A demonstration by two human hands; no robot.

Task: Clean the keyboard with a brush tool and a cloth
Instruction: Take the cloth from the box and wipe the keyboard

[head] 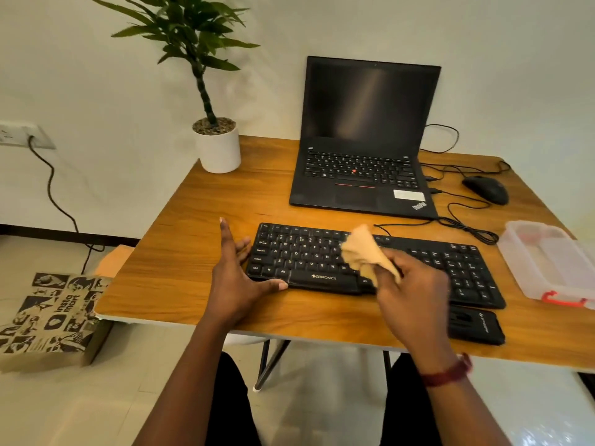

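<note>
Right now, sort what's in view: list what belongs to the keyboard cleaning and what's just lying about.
In the job: keyboard, cloth, right hand gripping it, left hand at the keyboard's end.
Lying about: laptop, mouse, potted plant, plastic box, black case, paper bag.

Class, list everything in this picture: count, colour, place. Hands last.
table: 1, brown wood, centre
keyboard: 1, black, table front
cloth: 1, tan, held over keyboard
laptop: 1, black, open, behind keyboard
mouse: 1, black, right of laptop
cables: several, black, near mouse
potted plant: 1, green, white pot, back left corner
plastic box: 1, clear, red clasp, right edge
case: 1, black, front edge, by keyboard
paper bag: 1, brown, printed, floor left
socket: 1, white, left wall
left hand: 1, open, at keyboard's left end
right hand: 1, grips the cloth
</note>
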